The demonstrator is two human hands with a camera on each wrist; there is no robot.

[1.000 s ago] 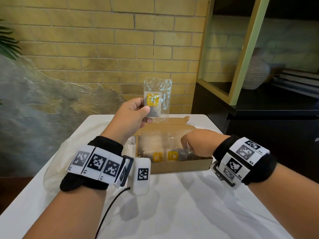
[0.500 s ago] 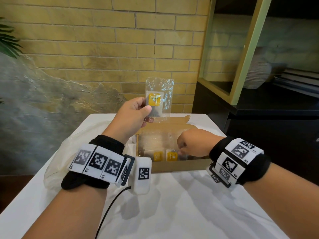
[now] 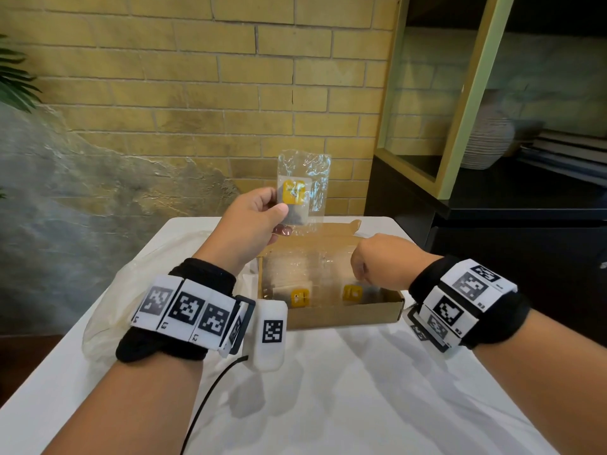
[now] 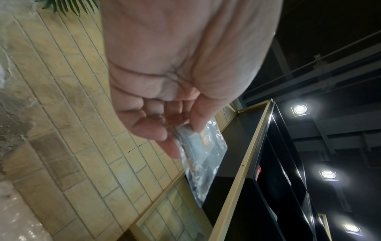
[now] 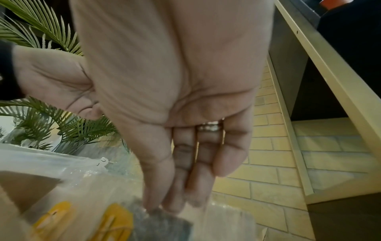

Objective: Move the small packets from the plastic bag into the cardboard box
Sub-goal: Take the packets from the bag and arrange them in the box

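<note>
My left hand (image 3: 277, 205) pinches a clear packet (image 3: 303, 192) with a yellow label and holds it upright above the back of the cardboard box (image 3: 345, 311). In the left wrist view, thumb and fingers (image 4: 179, 130) clamp the packet's (image 4: 203, 154) lower edge. Several packets (image 3: 300, 295) lie flat in the open box. My right hand (image 3: 361, 277) hovers over the box's right half. Its straight fingers (image 5: 175, 205) point down, tips touching a packet (image 5: 164, 223) with a dark insert. The crumpled plastic bag (image 3: 108, 310) lies left of the box, under my left wrist.
The box sits mid-way back on a white table (image 3: 328, 389). A dark shelf unit (image 3: 492, 224) with a ribbed vase (image 3: 486, 142) stands right of the table. A brick wall is behind, and a plant (image 3: 13, 80) is at the far left. A black cable (image 3: 210, 399) trails from my left wrist.
My right hand has moved to the right and lifted a little over the box. The left hand keeps the packet held up in about the same place.
</note>
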